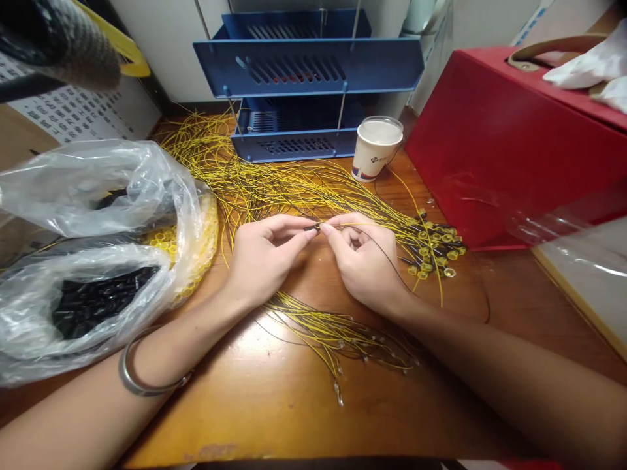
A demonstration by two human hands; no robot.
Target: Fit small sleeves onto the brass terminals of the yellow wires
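Observation:
My left hand (267, 254) pinches a small black sleeve (311, 228) between thumb and fingertips. Meeting it from the other side, my right hand (365, 258) pinches a yellow and black wire pair (350, 225) where it meets the sleeve. Below my hands lies a bundle of wires with small clear tips (318, 323). To the right of my right hand, several black sleeved ends with yellow hexagonal caps (435, 245) are gathered. Behind my hands spreads a large tangle of yellow and black wires (255, 179).
At left, a clear plastic bag (183, 196) holds black sleeves (105, 297); yellow hexagonal pieces (200, 254) lie in plastic beside them. A blue rack (304, 68) and a paper cup (375, 150) stand behind. A red box (514, 150) is at right on the wooden table (255, 411).

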